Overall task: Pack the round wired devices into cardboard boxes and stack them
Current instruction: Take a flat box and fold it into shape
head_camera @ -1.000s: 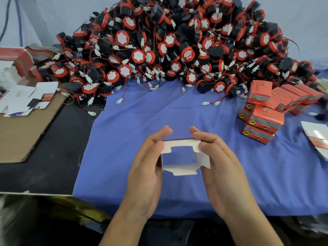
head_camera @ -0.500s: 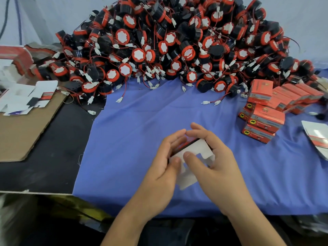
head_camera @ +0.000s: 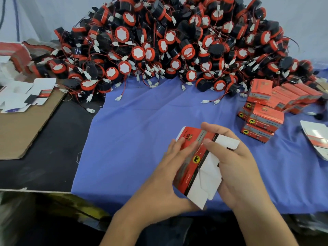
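Since prev frame, box (head_camera: 192, 162) flipped red-side up, over blue cloth (head_camera: 134, 139). L hand (head_camera: 170, 167) + R hand (head_camera: 232, 167) both pinch it. Next: square sides, tuck bottom flaps flat; devices (head_camera: 177, 43) piled behind.

Red carton (head_camera: 190, 157) with black stripe and white flaps at lower centre; red-and-black devices (head_camera: 170, 41) above blue cloth (head_camera: 134, 132).

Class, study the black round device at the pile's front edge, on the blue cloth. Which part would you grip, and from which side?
Probably pinch the device across its curved black wall, coming from above on the near side. The pile crowds it from behind, while the cloth in front lies open. Its round body offers two opposite faces for fingers.
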A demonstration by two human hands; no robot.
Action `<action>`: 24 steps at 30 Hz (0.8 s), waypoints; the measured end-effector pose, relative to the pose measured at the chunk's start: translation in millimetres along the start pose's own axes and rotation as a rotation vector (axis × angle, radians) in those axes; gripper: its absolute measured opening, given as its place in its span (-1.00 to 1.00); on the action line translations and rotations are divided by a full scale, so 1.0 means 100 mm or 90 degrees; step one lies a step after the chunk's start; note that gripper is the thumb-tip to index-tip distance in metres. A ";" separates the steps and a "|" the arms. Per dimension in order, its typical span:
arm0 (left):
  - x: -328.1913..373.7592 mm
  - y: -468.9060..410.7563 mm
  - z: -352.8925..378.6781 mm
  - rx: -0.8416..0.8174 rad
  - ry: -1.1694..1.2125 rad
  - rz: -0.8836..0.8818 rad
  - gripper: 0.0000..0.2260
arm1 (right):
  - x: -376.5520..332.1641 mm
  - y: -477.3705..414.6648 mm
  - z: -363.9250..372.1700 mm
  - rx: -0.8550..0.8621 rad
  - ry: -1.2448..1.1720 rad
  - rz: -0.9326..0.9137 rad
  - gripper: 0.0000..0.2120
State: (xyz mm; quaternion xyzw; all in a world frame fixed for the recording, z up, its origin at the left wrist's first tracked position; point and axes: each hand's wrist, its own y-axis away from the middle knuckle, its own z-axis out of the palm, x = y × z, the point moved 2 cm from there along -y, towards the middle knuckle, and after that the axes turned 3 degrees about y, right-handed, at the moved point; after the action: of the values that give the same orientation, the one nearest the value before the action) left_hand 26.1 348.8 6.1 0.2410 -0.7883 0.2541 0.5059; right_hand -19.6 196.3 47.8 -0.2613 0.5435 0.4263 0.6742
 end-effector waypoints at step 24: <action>0.14 0.01 -0.30 0.225 0.297 -0.024 -0.46 | 0.02 0.25 0.09 -0.240 0.207 -0.014 -0.56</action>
State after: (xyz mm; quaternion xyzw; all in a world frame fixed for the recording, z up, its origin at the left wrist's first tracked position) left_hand 40.6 367.4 29.9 0.2748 -0.5899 0.4265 0.6281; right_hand -35.9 216.7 51.5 -0.4536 0.5528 0.4650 0.5219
